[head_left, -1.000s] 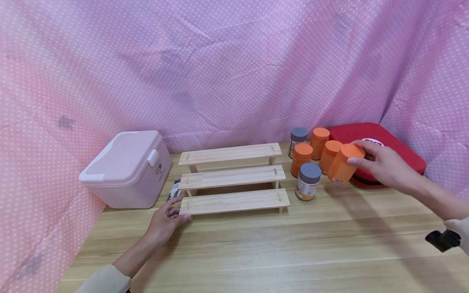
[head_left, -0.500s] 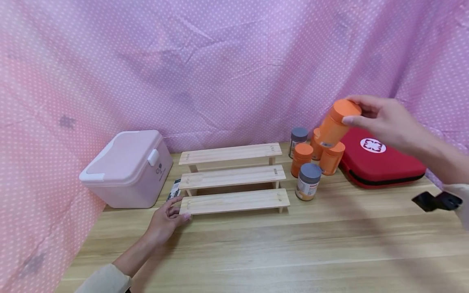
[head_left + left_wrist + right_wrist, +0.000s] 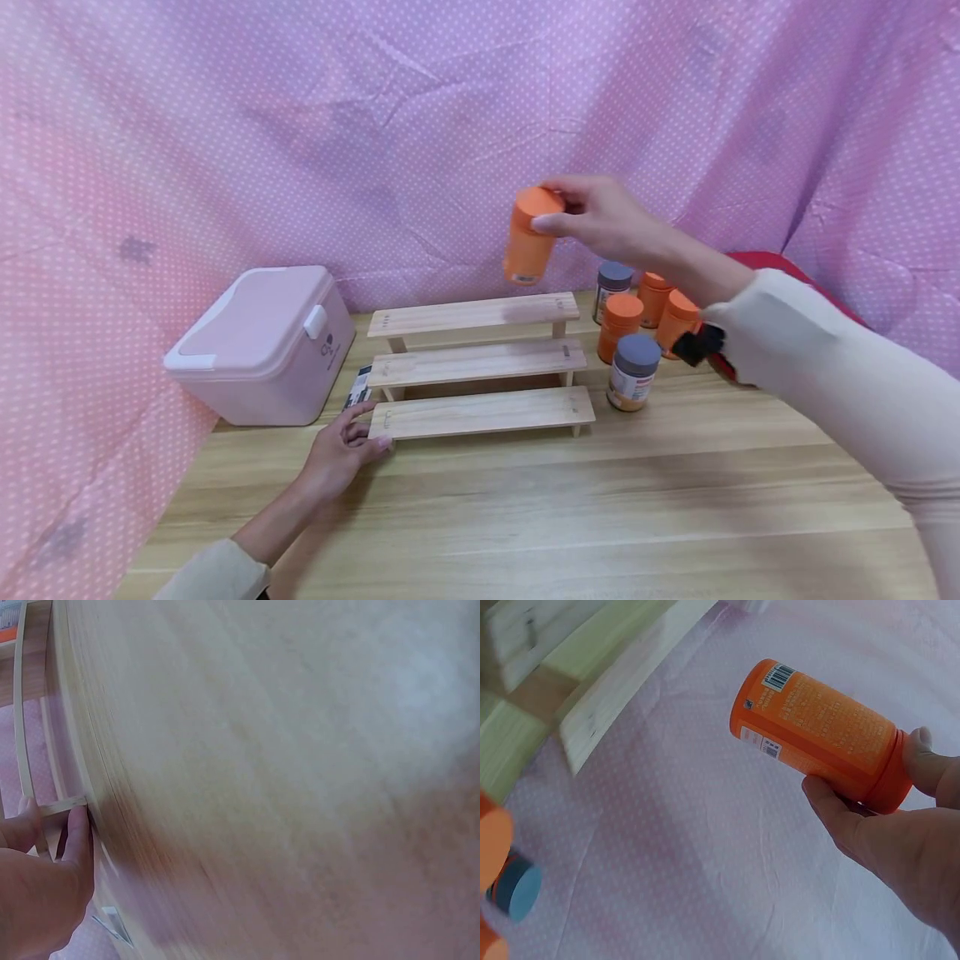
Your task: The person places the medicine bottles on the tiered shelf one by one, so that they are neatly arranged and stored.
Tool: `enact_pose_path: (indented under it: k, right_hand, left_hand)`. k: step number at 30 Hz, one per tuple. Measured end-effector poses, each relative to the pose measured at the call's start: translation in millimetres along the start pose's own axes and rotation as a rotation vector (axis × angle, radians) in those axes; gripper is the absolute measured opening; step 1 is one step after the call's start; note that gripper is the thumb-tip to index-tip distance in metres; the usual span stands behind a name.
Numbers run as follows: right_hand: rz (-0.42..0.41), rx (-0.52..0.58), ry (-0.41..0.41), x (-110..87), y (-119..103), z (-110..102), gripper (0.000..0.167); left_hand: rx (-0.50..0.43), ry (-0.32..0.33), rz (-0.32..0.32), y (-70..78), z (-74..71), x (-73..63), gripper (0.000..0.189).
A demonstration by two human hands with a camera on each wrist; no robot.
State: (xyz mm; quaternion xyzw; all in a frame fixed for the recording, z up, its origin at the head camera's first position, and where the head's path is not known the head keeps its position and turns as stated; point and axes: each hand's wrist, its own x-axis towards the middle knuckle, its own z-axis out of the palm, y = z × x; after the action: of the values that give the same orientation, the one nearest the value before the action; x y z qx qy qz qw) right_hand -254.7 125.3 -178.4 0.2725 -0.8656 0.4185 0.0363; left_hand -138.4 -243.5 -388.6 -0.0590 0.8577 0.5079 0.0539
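Note:
My right hand [image 3: 611, 221] holds an orange pill bottle [image 3: 528, 246] by its cap, in the air above the top step of a three-step wooden shelf [image 3: 480, 412]. Seen from the right wrist, thumb and fingers pinch the cap end, and printed text and a barcode show on the orange bottle [image 3: 817, 727]. At the shelf's front left corner, my left hand [image 3: 335, 458] grips the end of the lowest step. The left wrist view shows the left hand's fingers [image 3: 76, 836] against the wooden leg and board there.
Right of the shelf stand several bottles, among them a grey-capped one [image 3: 630, 385] in front and an orange one [image 3: 617, 342]. A red case [image 3: 772, 262] lies behind my right forearm, partly hidden. A pale pink lidded box [image 3: 262, 350] stands at the left. Dotted cloth hangs behind.
My right hand has lifted the orange pill bottle from beside the red case and carried it left over the shelf. My left hand has stayed at the shelf's corner.

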Motion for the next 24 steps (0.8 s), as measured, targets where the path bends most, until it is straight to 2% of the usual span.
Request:
enact_pose_path:
  k: [5, 11, 15, 24]
  right_hand:
    - [-0.038, 0.076, -0.079, 30.2, -9.4, 28.3, 0.039]
    - [-0.067, 0.132, -0.151, 56.0, -13.8, 58.4, 0.039]
    - [-0.057, 0.131, -0.184, 66.8, -14.6, 75.9, 0.031]
    - [-0.01, 0.133, -0.241, 76.8, -11.3, 101.2, 0.03]
  left_hand:
    - [-0.002, -0.005, 0.006, 1.1, 0.8, 0.7, 0.064]
    - [-0.011, -0.012, 0.01, 1.9, 1.2, 0.8, 0.065]
    - [0.004, -0.002, 0.01, 1.7, 1.5, 0.7, 0.064]
    - [-0.026, -0.001, 0.006, 1.6, 3.8, 0.0, 0.063]
